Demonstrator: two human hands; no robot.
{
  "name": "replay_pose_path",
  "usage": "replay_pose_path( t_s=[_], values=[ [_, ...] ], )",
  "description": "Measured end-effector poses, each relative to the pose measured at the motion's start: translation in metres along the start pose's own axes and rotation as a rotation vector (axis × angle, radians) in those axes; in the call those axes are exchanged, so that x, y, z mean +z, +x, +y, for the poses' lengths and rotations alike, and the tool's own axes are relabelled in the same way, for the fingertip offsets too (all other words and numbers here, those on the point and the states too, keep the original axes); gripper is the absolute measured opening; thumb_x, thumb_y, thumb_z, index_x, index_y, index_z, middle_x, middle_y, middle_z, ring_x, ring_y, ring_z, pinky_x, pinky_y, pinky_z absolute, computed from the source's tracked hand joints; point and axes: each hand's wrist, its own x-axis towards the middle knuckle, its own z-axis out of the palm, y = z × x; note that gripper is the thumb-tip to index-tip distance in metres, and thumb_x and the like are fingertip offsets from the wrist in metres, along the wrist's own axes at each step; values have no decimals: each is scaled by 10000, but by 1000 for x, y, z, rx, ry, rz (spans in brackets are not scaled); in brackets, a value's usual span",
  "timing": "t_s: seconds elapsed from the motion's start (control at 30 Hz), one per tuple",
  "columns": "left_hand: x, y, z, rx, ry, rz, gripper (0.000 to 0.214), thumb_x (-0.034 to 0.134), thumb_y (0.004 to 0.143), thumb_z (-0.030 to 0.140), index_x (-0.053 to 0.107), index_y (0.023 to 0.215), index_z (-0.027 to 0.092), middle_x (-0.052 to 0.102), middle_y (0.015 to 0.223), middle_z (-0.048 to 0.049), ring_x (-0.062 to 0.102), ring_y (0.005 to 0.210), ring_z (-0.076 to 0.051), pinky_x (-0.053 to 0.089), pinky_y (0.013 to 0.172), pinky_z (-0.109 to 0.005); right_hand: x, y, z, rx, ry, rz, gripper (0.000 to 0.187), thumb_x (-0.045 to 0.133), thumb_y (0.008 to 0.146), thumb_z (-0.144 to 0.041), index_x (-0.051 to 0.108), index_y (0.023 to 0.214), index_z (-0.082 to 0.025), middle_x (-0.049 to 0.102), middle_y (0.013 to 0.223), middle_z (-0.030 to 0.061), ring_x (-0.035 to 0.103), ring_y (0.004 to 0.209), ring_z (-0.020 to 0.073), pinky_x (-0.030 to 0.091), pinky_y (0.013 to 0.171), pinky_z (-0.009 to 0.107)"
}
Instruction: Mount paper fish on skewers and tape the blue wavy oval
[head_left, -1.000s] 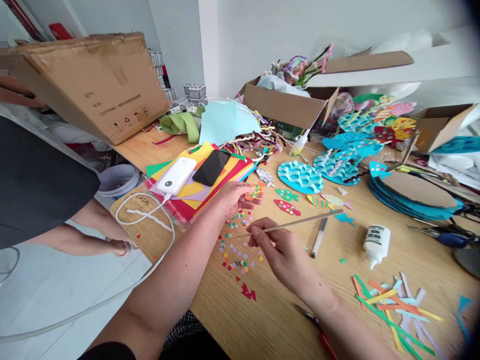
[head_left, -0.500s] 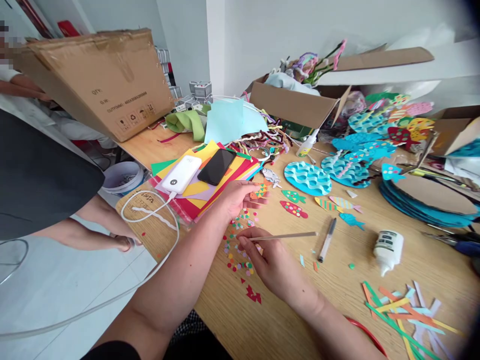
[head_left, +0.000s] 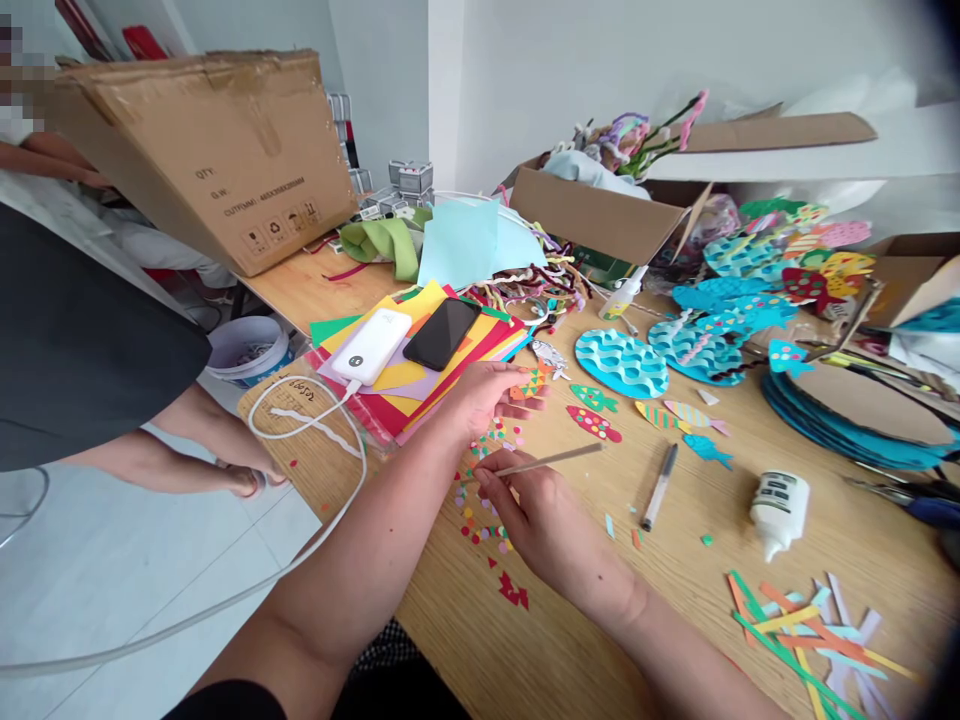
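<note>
Over wood-grain tabletop (head_left: 577,645): pinching orange paper fish (head_left: 529,382) in left hand (head_left: 486,398); clasping thin stick (head_left: 566,455) in right hand (head_left: 541,515), near paper dots (head_left: 495,533).

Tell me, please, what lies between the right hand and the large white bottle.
In the head view, a pen lies between the right hand and the large white bottle, along with a light-blue scrap, an orange scrap and a green scrap.
</note>
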Motion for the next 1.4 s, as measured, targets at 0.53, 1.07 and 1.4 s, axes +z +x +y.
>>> replay_pose_path(
  t_s=[0.53, 1.07, 1.4],
  values=[
    [3, 0, -2, -2, 9, 26, 24, 575, 778, 97, 593, 767, 109, 706, 696, -91, 678, 551, -171, 493, 436, -202, -8, -4, 0, 56, 133, 132, 297, 390, 946, -268, 595, 747, -189, 644, 803, 44, 589, 704, 150, 439, 668, 276],
    [25, -9, -27, -22, 350, -62, 191, 666, 711, 285, 677, 782, 109, 722, 815, -113, 687, 631, -154, 437, 422, -158, -61, -34, 31, 287, 39, 681, 285, 417, 923, -390, 593, 843, -181, 664, 767, 52, 631, 721, 173, 426, 574, 250],
    [31, -10, -32, -33, 382, -39, 157, 703, 687, 248, 692, 786, 125, 730, 792, -96, 679, 597, -143, 432, 409, -153, -59, -33, 37, 304, -99, 650, 256, 395, 917, -334, 587, 823, -193, 672, 723, 33, 606, 591, 158, 399, 513, 248]
  ],
)
